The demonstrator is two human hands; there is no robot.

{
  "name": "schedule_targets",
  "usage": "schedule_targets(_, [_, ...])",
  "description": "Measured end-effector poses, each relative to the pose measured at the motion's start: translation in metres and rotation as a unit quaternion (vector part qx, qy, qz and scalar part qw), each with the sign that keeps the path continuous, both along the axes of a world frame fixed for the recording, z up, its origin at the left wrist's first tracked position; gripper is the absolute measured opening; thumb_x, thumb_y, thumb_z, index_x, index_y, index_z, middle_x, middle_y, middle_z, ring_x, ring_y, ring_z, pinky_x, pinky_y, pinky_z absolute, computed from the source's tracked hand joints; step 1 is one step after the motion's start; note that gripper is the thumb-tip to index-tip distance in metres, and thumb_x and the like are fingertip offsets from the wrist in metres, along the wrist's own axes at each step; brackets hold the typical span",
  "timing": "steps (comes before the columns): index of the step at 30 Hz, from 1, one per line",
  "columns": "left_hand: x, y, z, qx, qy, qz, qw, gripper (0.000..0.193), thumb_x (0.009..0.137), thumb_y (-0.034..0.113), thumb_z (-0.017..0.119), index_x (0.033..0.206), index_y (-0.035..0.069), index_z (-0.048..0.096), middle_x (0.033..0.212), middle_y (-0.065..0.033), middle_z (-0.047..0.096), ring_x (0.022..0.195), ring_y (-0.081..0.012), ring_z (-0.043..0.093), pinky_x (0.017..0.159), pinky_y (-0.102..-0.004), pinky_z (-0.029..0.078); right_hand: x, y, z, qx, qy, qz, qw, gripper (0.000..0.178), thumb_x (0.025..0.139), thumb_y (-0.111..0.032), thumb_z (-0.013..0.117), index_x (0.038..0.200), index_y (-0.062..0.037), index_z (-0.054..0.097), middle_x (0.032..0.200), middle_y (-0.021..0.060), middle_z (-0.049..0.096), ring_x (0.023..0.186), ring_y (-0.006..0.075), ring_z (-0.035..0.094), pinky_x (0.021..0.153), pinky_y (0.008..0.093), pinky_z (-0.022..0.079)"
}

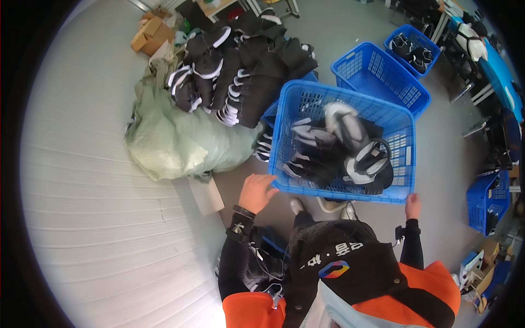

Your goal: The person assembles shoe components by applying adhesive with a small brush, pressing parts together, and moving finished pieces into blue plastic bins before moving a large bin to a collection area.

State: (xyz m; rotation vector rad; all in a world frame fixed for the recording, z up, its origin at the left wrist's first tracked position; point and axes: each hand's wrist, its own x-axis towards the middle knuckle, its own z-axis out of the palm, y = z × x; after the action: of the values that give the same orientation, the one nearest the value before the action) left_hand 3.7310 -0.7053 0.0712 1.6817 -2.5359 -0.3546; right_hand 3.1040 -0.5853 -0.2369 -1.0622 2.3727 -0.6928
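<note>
A large blue plastic basket is in front of me, its perforated walls around a loose heap of black pieces with white curved trims. The pieces look padded, and I cannot make out their exact kind; those at the top are blurred. My left hand is at the basket's near left corner, thumb and fingers apart, fingertips against or very close to the rim. At the near right corner my right hand has its fingers bent against the rim. Dark bands circle both wrists.
Left of the basket, similar black-and-white pieces pile up beside a pale green sack. Behind it stand an empty blue basket and a smaller filled basket. Another blue basket is at right. A white wall borders the left.
</note>
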Motion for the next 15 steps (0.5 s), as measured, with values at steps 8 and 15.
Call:
schedule_targets(8, [0.262,-0.075,-0.288,0.196,0.239,0.333,0.891,0.064,0.083,0.037,0.083,0.133,0.001,0.063,0.111,-0.0179,0.075,0.090,-0.0250,0.074,0.084,-0.0360,0.057,0.201,-0.126,0.149,-0.046,-0.076,0.299,0.950,0.051,0.088,-0.018,0.076,0.133,-0.0062,0.055,0.128,0.0125,0.061,0.120,0.0313,0.057,0.099,0.0387,0.045])
schedule_targets(15, [0.344,-0.147,-0.554,0.396,0.300,0.612,0.615,0.104,0.078,0.068,0.079,0.143,-0.009,0.050,0.099,-0.0174,0.070,0.095,-0.0246,0.066,0.079,-0.0431,0.053,0.384,-0.161,0.159,0.077,0.042,0.358,0.930,0.045,0.088,-0.011,0.071,0.129,-0.0001,0.054,0.124,0.0208,0.056,0.122,0.0403,0.053,0.106,0.0425,0.041])
